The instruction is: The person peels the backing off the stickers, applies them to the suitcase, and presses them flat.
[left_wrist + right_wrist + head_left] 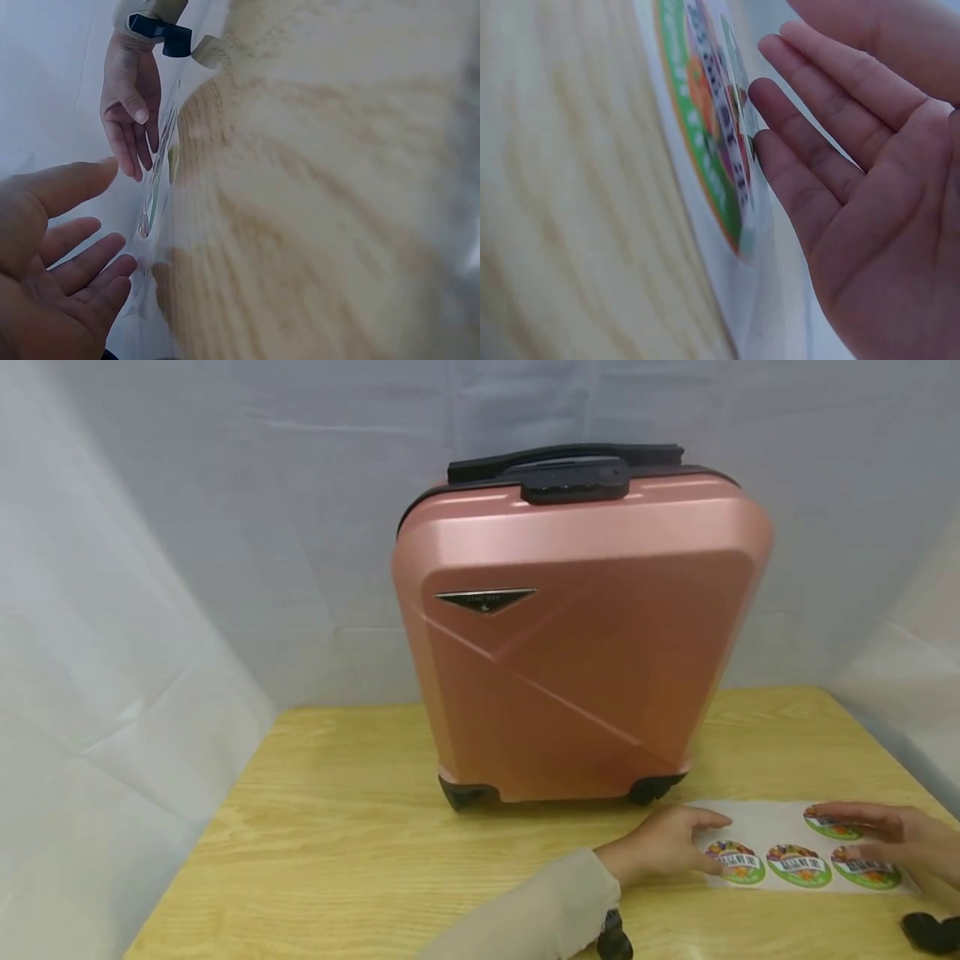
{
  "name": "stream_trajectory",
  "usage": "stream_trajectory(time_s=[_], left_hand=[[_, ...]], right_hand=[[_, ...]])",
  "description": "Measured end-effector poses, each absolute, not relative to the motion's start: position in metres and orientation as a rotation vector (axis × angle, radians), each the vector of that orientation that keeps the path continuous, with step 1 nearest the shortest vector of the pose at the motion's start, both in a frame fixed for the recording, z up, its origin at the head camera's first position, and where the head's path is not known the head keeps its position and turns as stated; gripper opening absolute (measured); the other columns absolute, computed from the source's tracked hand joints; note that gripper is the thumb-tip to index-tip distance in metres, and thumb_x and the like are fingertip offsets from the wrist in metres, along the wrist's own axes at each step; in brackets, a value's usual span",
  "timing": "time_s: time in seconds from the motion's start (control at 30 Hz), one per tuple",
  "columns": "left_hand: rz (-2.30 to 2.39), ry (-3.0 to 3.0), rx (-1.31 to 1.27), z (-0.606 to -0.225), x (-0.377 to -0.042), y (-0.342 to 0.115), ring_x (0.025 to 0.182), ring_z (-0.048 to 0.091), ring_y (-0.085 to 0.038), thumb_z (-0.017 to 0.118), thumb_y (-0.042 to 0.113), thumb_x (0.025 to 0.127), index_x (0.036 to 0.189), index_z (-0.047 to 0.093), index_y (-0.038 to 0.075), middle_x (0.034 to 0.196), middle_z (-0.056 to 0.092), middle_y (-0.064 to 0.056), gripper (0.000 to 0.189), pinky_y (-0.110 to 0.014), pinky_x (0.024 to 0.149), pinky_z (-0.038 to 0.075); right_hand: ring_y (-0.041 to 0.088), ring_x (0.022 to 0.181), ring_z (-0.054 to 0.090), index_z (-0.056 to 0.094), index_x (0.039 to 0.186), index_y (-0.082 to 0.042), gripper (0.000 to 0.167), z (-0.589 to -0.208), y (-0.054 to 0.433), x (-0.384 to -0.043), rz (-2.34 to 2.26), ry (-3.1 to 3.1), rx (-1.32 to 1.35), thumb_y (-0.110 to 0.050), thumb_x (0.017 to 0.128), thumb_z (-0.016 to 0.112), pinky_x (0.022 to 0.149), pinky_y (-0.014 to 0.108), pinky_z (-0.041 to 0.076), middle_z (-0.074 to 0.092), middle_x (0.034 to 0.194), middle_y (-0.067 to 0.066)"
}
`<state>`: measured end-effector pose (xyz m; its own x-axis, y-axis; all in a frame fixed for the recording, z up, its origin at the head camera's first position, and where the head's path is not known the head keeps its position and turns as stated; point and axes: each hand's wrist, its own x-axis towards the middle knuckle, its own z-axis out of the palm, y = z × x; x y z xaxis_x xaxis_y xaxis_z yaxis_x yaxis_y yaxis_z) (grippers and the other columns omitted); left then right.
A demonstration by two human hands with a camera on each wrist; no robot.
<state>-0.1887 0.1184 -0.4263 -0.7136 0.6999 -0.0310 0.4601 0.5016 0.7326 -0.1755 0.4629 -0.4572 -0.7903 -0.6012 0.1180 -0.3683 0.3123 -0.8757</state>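
Fingers of left hand and right hand are parted at either end of a sticker sheet; behind, leftward, the counter is occupied by a suitcase.

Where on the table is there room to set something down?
The widest bare patch of table lies left of the suitcase, bordered by the table's left edge and the left sleeve. A smaller one lies right of the suitcase, behind the sticker sheet. Front right is crowded: left hand and right hand at the sheet's ends.
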Motion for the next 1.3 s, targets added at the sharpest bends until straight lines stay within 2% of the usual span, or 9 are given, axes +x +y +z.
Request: stream_trajectory(time_s=[0.07,0.1,0.2,0.33,0.5,0.67,0.93,1.07,1.3], left_hand=[[1.017,2.434,0.978,-0.427,-0.190,0.120,0.115,0.050,0.003,0.079,0.022,0.077,0.128,0.059,0.023,0.127,0.056,0.016,0.055,-0.006,0.088,0.038],[1.013,2.431,0.985,-0.428,-0.190,0.121,0.115,0.050,0.003,0.079,0.021,0.077,0.128,0.059,0.023,0.127,0.056,0.016,0.055,-0.006,0.087,0.038],[0.984,2.423,0.987,-0.427,-0.190,0.124,0.113,0.051,0.004,0.078,0.021,0.078,0.128,0.059,0.025,0.127,0.056,0.017,0.054,-0.005,0.083,0.039],[0.978,2.448,0.950,-0.427,-0.188,0.125,0.110,0.052,0.006,0.080,0.020,0.075,0.123,0.063,0.021,0.121,0.060,0.017,0.051,-0.004,0.083,0.038],[1.052,2.461,0.863,-0.429,-0.186,0.123,0.109,0.053,0.005,0.082,0.016,0.072,0.117,0.067,0.019,0.115,0.063,0.016,0.047,-0.005,0.086,0.038],[1.026,2.489,0.887,-0.430,-0.186,0.120,0.107,0.053,0.006,0.081,0.012,0.072,0.116,0.068,0.020,0.113,0.064,0.017,0.047,-0.005,0.086,0.036],[0.922,2.523,1.012,-0.435,-0.186,0.102,0.110,0.051,0.006,0.080,0.011,0.073,0.119,0.066,0.020,0.117,0.063,0.017,0.050,-0.005,0.089,0.035],[0.890,2.547,1.028,-0.435,-0.185,0.093,0.111,0.051,0.006,0.081,0.011,0.072,0.120,0.065,0.020,0.117,0.062,0.018,0.051,-0.006,0.090,0.035],[0.844,2.552,1.095,-0.435,-0.181,0.078,0.111,0.052,0.005,0.080,0.013,0.072,0.122,0.064,0.019,0.119,0.062,0.016,0.052,-0.007,0.091,0.035]], right_hand=[[-0.013,0.115,0.044,0.043,0.134,0.007,0.049,-0.457,0.462,-0.176,-1.491,2.306,-0.872,0.018,0.086,0.050,0.083,0.010,0.045,0.050,0.132,-0.023],[-0.014,0.115,0.044,0.044,0.135,0.004,0.049,-0.457,0.463,-0.176,-1.499,2.278,-0.833,0.016,0.088,0.049,0.082,0.012,0.046,0.050,0.132,-0.024],[-0.014,0.115,0.044,0.041,0.138,0.001,0.047,-0.457,0.463,-0.175,-1.542,2.171,-0.744,0.012,0.092,0.045,0.084,0.020,0.050,0.049,0.133,-0.025],[-0.012,0.117,0.045,0.036,0.140,0.001,0.047,-0.456,0.461,-0.174,-1.631,1.991,-0.677,0.012,0.095,0.039,0.087,0.030,0.051,0.048,0.135,-0.023],[-0.009,0.117,0.046,0.039,0.141,-0.003,0.049,-0.456,0.460,-0.172,-1.669,1.894,-0.669,0.013,0.095,0.038,0.087,0.032,0.051,0.048,0.136,-0.022],[-0.010,0.119,0.044,0.040,0.140,-0.003,0.051,-0.456,0.460,-0.172,-1.672,1.833,-0.746,0.016,0.094,0.036,0.087,0.026,0.051,0.047,0.137,-0.020],[-0.012,0.122,0.040,0.034,0.138,0.009,0.047,-0.456,0.445,-0.166,-1.584,1.943,-0.826,0.016,0.092,0.041,0.091,0.011,0.041,0.045,0.140,-0.020],[-0.014,0.121,0.039,0.034,0.138,0.009,0.047,-0.454,0.437,-0.165,-1.564,1.957,-0.796,0.014,0.092,0.043,0.090,0.012,0.042,0.045,0.139,-0.022],[-0.008,0.123,0.041,0.036,0.136,0.011,0.046,-0.453,0.422,-0.160,-1.567,1.968,-0.921,0.018,0.090,0.042,0.091,0.015,0.044,0.043,0.142,-0.017]])
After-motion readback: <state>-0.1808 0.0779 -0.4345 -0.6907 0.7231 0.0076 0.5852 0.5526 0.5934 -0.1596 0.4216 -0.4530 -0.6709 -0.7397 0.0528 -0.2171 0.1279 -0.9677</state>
